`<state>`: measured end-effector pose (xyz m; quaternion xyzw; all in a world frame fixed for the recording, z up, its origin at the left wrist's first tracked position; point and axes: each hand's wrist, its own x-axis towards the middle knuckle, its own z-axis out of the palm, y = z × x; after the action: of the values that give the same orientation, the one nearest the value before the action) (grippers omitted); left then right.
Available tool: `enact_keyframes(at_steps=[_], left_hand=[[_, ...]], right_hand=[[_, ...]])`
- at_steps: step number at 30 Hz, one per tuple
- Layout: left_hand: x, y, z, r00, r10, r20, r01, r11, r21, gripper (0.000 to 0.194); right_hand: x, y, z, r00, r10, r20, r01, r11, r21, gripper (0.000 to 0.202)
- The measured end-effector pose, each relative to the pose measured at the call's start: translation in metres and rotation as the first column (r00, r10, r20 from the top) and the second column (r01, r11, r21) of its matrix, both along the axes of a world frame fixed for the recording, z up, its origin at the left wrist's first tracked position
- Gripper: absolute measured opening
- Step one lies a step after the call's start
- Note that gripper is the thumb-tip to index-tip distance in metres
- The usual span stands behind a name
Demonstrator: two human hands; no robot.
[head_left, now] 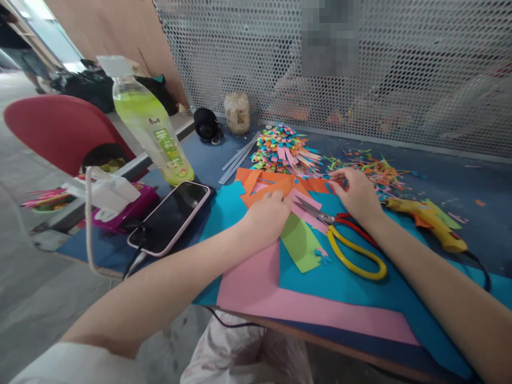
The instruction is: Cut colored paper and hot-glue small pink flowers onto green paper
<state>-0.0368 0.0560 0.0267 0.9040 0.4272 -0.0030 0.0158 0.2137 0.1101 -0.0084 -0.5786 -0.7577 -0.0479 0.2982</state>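
Observation:
My left hand (270,216) lies over an orange paper piece (256,198), its fingers curled and pressed onto it. At the right end of the orange strips (318,185), my right hand (356,194) has thumb and forefinger drawn together; whatever is between them is too small to make out. Scissors (356,250) with red and yellow handles lie between my hands, blades parted, on a pink strip. Below them is a green paper strip (302,245). Large blue (320,282) and pink (248,280) sheets lie underneath. Just beyond stands a cone of colourful curled paper strips (282,149).
Paper scraps (372,173) and a yellow glue gun (428,218) lie at the right. Clear glue sticks (240,157), a phone (174,216), a drink bottle (154,125) and a purple tissue box (124,208) are leftward. Behind are a jar (237,113) and perforated metal panel (248,53).

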Motion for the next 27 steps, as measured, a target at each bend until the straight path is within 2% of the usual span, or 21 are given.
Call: enact_keyframes(at_steps=[12, 23, 27], left_hand=[[0.0012, -0.0021, 0.0039, 0.999, 0.011, -0.037, -0.013, 0.998, -0.064, 0.028], [0.0015, -0.0035, 0.0049, 0.999, 0.012, -0.041, -0.015, 0.998, -0.061, 0.028], [0.0013, -0.0039, 0.0070, 0.998, 0.057, -0.020, -0.057, 0.998, -0.024, 0.030]], right_hand=[[-0.0006, -0.0010, 0.0008, 1.000, 0.021, 0.022, -0.021, 1.000, -0.010, 0.022], [0.0020, 0.0015, 0.0006, 0.989, -0.032, -0.145, 0.030, 0.999, -0.014, 0.009], [0.0024, 0.0007, 0.0005, 0.985, -0.043, -0.167, 0.044, 0.999, 0.003, 0.008]])
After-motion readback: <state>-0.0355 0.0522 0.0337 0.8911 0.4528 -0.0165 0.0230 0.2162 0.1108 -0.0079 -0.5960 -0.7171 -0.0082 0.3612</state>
